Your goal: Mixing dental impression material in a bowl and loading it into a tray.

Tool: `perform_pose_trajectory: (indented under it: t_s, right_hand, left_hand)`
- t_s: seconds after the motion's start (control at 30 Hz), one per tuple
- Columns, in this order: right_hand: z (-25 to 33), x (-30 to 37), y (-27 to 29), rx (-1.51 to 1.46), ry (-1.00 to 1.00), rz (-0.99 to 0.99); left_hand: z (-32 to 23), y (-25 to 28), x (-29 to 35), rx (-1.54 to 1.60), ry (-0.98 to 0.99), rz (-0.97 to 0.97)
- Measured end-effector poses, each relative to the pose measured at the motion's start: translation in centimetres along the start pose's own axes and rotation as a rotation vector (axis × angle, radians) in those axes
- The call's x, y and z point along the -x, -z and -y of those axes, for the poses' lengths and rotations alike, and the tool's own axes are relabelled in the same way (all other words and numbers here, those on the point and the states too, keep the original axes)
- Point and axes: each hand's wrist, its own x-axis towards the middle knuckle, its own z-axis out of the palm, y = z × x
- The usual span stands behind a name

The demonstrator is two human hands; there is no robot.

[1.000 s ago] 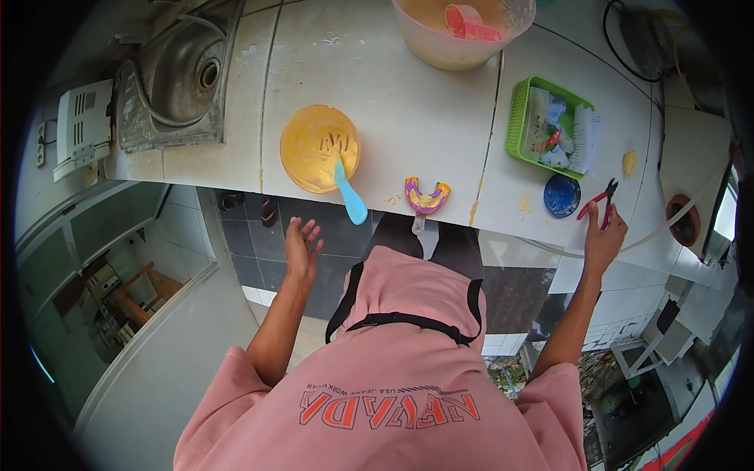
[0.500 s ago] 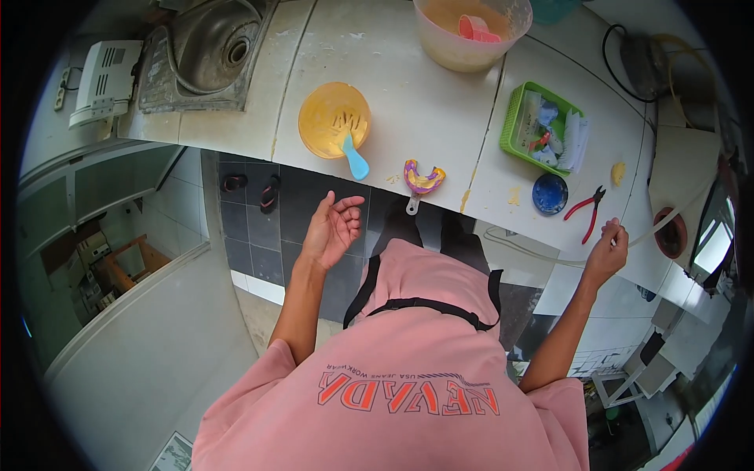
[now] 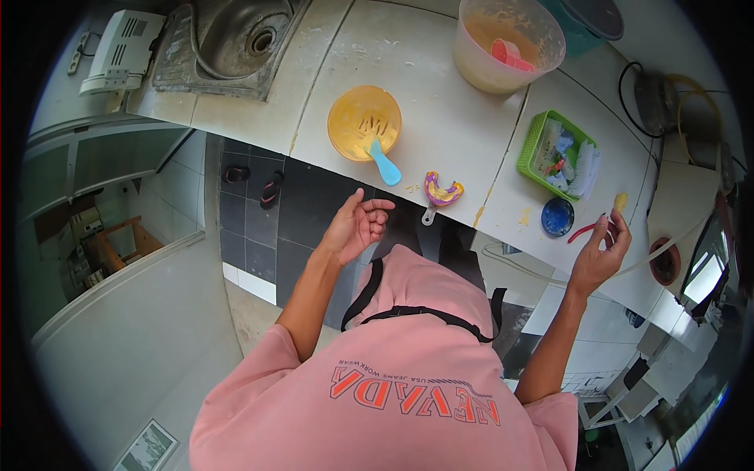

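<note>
My left hand point(image 3: 358, 228) hangs palm up in front of the counter edge with its fingers apart, holding nothing. Nearest to it is an orange mixing bowl point(image 3: 345, 129) smeared inside with yellow paste, a light blue spatula point(image 3: 384, 165) resting in it. To the bowl's right, a dental impression tray point(image 3: 442, 191) with purple and yellow material lies at the edge, its metal handle sticking out. Over the counter's right part, my right hand point(image 3: 601, 250) is open and partly covers red-handled pliers point(image 3: 581, 232). One fingertip meets a small yellow lump point(image 3: 621, 201); whether it touches is unclear.
A blue round dish point(image 3: 558, 217) sits beside a green basket point(image 3: 533, 149) of small packets. Farther back stands a translucent tub point(image 3: 491, 74) with a pink scoop point(image 3: 510, 54). A steel sink point(image 3: 228, 47) is at the far left. A pale hose point(image 3: 542, 276) passes under my right hand.
My right hand has reached forward, toward the yellow lump and over the pliers, and its fingers have spread. My left hand stays open in front of the counter. The whole view has shifted slightly.
</note>
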Motion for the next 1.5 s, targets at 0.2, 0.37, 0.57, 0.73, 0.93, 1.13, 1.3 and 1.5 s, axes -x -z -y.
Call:
perform_pose_trajectory:
  t_s: [0.2,0.37,0.57,0.73,0.93,1.13,1.3,1.5]
  right_hand:
    - [18.8,4.5,-7.8,-0.209,0.217,0.839]
    - [21.1,7.1,-13.4,0.211,0.442,0.977]
    - [21.0,5.6,-12.0,0.167,0.455,0.871]
    - [21.0,6.6,-10.6,0.189,0.522,0.895]
    - [19.7,8.6,-10.6,0.016,0.472,0.867]
    - [18.1,8.8,-9.2,-0.553,-0.675,1.072]
    - [17.6,11.1,-9.1,-0.570,-0.445,0.827]
    - [19.6,12.2,-9.2,-0.477,-0.150,0.802]
  left_hand:
    - [-5.2,0.1,-2.0,0.736,-0.010,0.082]
    - [-7.9,0.7,-5.4,0.771,-0.023,0.565]
    - [-10.2,-0.2,-3.6,0.751,0.000,0.298]
    - [-11.1,0.1,-2.7,0.679,-0.005,0.319]
    - [-11.0,-0.7,-2.0,0.601,-0.009,0.270]
    - [-10.6,-0.8,-1.6,0.483,-0.193,0.157]
    - [-11.5,-1.7,0.0,0.418,-0.238,0.119]
    - [-11.5,-1.7,0.6,0.323,-0.269,0.131]
